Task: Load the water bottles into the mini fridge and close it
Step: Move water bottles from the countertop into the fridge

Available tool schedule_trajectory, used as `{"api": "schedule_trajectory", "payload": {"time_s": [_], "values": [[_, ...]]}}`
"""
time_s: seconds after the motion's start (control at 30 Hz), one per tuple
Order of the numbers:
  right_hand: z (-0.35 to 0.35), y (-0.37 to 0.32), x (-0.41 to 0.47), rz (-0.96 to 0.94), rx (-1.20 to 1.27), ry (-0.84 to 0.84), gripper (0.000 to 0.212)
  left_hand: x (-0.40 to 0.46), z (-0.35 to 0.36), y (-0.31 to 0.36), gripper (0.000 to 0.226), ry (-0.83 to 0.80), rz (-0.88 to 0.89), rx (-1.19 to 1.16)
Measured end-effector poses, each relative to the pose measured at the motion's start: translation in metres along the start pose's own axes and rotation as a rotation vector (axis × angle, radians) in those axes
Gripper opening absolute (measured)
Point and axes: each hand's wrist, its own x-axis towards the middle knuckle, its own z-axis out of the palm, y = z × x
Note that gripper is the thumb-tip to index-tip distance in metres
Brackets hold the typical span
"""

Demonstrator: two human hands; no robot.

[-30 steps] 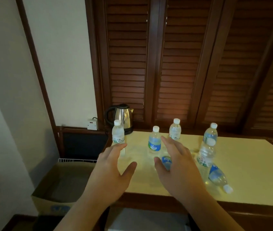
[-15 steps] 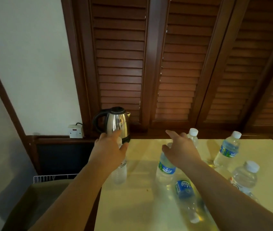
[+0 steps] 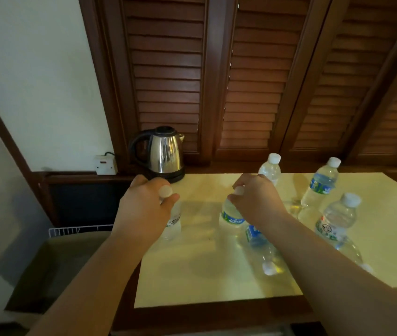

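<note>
My left grip (image 3: pixel 147 207) and right grip (image 3: pixel 257 202) each pinch a bottle neck on the yellow bench (image 3: pixel 217 282), kettle (image 3: pixel 166 152) and shutters (image 3: pixel 253 69) above.

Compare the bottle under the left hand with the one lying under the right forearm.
The left-hand bottle stands upright near the table's left edge; the lying bottle rests on its side, cap toward the camera. The left hand closes on the first at its cap; nothing holds the second. The first shows a pale label, the second a blue one. Both are clear, white-capped water bottles.
</note>
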Motion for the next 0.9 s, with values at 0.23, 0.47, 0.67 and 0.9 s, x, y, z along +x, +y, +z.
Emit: {"api": "schedule_trajectory", "payload": {"time_s": [0.23, 0.47, 0.67, 0.9], "values": [[-0.019, 0.028, -0.105, -0.135, 0.171, 0.131, 0.017, -0.115, -0.030, 0.037, 0.029, 0.166, -0.011, 0.059], [-0.041, 0.081, -0.225, -0.191, 0.309, -0.017, 0.020, -0.247, -0.030, 0.077, 0.034, 0.212, -0.086, 0.078], [0.007, 0.136, -0.303, -0.153, 0.293, -0.180, 0.024, -0.333, 0.016, 0.069, 0.025, 0.050, -0.133, 0.038], [0.132, 0.208, -0.356, 0.005, 0.273, -0.255, 0.021, -0.397, 0.109, 0.021, 0.038, -0.073, -0.260, -0.058]]}}
